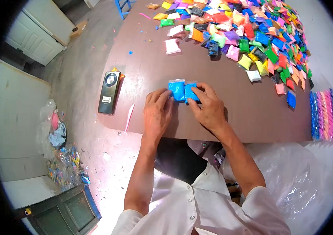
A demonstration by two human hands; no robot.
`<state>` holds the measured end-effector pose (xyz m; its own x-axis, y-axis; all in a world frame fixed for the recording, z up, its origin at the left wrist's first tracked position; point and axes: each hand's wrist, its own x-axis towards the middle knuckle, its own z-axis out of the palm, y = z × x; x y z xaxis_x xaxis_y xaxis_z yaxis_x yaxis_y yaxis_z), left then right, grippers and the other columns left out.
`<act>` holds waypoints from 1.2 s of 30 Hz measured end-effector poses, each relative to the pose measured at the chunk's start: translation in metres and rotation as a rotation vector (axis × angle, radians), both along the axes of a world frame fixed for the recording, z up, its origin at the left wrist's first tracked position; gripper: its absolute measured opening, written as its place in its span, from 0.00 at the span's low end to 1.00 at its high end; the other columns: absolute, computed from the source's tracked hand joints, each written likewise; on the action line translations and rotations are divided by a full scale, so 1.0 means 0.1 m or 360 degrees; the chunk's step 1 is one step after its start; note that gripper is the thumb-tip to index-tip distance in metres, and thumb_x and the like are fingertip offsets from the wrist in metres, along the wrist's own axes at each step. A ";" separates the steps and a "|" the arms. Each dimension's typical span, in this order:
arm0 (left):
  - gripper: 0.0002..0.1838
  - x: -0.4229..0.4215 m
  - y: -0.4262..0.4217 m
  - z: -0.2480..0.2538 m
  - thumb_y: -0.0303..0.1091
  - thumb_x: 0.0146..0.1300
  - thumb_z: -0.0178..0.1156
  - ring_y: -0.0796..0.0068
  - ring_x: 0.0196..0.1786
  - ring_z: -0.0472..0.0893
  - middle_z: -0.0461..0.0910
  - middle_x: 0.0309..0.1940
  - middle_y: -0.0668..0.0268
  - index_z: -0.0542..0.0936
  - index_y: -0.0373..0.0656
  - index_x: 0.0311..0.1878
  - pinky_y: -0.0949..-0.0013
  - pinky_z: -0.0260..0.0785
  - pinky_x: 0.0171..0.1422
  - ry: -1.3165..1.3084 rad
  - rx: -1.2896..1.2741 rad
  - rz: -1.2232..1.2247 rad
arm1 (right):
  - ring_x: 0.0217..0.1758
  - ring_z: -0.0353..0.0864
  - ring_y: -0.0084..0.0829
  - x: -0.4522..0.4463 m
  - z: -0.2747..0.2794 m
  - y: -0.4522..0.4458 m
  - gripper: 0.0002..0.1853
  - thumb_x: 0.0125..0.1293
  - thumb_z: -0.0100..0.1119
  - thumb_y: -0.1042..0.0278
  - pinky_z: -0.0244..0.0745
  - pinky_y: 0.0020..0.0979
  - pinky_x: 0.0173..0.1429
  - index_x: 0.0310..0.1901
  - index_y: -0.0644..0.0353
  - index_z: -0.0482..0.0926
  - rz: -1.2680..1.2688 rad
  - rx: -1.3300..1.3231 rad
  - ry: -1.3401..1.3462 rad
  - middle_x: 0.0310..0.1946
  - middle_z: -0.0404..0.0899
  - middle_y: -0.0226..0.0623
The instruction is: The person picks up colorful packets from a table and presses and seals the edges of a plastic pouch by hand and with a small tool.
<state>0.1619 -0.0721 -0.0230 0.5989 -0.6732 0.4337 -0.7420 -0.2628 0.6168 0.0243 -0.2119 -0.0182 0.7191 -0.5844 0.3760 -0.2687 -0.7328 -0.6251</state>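
Observation:
Two small blue packets in transparent plastic lie side by side near the table's front edge, their edges touching or overlapping. My left hand [157, 111] is closed, thumb and fingertips on the outer edge of the left blue packet [177, 89]. On the other side, my right hand [209, 106] pinches the right blue packet [190, 93] between thumb and fingers, covering part of it. A white plastic knife-like tool [129, 116] rests on the table to the left of my left hand. Further left lies a dark phone [109, 92], back side up, with an orange-yellow packet [116, 71] partly under its top end.
A large heap of coloured packets [249, 31] covers the table's far right part. Rows of stacked packets [324, 114] stand at the right edge. The brown table [147, 58] has small scraps on it. Plastic sheeting [280, 176] hangs below at right; a bag of wrappers [66, 164] is on the floor.

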 end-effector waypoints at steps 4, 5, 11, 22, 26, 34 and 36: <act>0.13 0.03 0.00 -0.03 0.29 0.66 0.67 0.51 0.60 0.80 0.82 0.57 0.52 0.85 0.39 0.54 0.56 0.75 0.64 -0.0067 0.0029 -0.0023 | 0.52 0.84 0.48 0.03 0.01 -0.01 0.20 0.59 0.72 0.65 0.80 0.45 0.56 0.53 0.61 0.85 0.0004 0.0049 -0.0022 0.55 0.80 0.47; 0.13 0.03 -0.01 -0.04 0.29 0.66 0.67 0.51 0.60 0.80 0.82 0.57 0.52 0.85 0.39 0.54 0.56 0.75 0.64 -0.0059 0.0034 -0.0024 | 0.52 0.84 0.48 0.03 0.01 -0.01 0.20 0.59 0.72 0.65 0.80 0.45 0.56 0.53 0.61 0.85 0.0004 0.0053 -0.0014 0.55 0.80 0.47; 0.17 -0.02 -0.03 0.00 0.29 0.63 0.69 0.49 0.58 0.80 0.82 0.57 0.54 0.84 0.42 0.55 0.53 0.75 0.62 -0.0032 -0.0017 -0.0075 | 0.53 0.84 0.48 0.04 0.04 0.00 0.22 0.56 0.74 0.66 0.80 0.44 0.57 0.54 0.62 0.85 0.0011 0.0081 -0.0019 0.56 0.79 0.46; 0.18 -0.02 -0.04 -0.10 0.24 0.61 0.67 0.49 0.60 0.80 0.81 0.60 0.53 0.83 0.40 0.55 0.53 0.74 0.66 -0.0214 0.0050 -0.0141 | 0.51 0.86 0.42 -0.07 -0.05 -0.06 0.21 0.55 0.75 0.70 0.82 0.38 0.54 0.52 0.64 0.85 -0.0030 -0.0023 -0.0042 0.58 0.79 0.42; 0.17 -0.03 -0.03 -0.03 0.23 0.62 0.67 0.49 0.60 0.80 0.81 0.59 0.52 0.83 0.40 0.55 0.53 0.74 0.66 -0.0198 0.0040 -0.0182 | 0.56 0.84 0.46 -0.48 0.02 -0.29 0.20 0.57 0.73 0.67 0.79 0.43 0.59 0.52 0.62 0.86 -0.0213 -0.0031 0.0107 0.60 0.79 0.44; 0.17 -0.07 -0.05 -0.02 0.23 0.66 0.64 0.50 0.62 0.81 0.80 0.61 0.52 0.81 0.39 0.59 0.56 0.75 0.66 -0.0205 0.0153 -0.0105 | 0.58 0.83 0.47 -1.98 0.05 -1.29 0.19 0.60 0.69 0.65 0.79 0.43 0.61 0.53 0.60 0.86 -0.1021 -0.0246 0.0323 0.57 0.82 0.41; 0.15 -0.08 -0.07 -0.02 0.24 0.67 0.62 0.48 0.62 0.79 0.80 0.60 0.50 0.81 0.37 0.57 0.54 0.73 0.67 -0.0224 0.0169 -0.0059 | 0.58 0.83 0.47 -2.16 0.08 -1.46 0.19 0.60 0.69 0.64 0.79 0.43 0.61 0.52 0.60 0.86 -0.1081 -0.0258 0.0341 0.57 0.82 0.40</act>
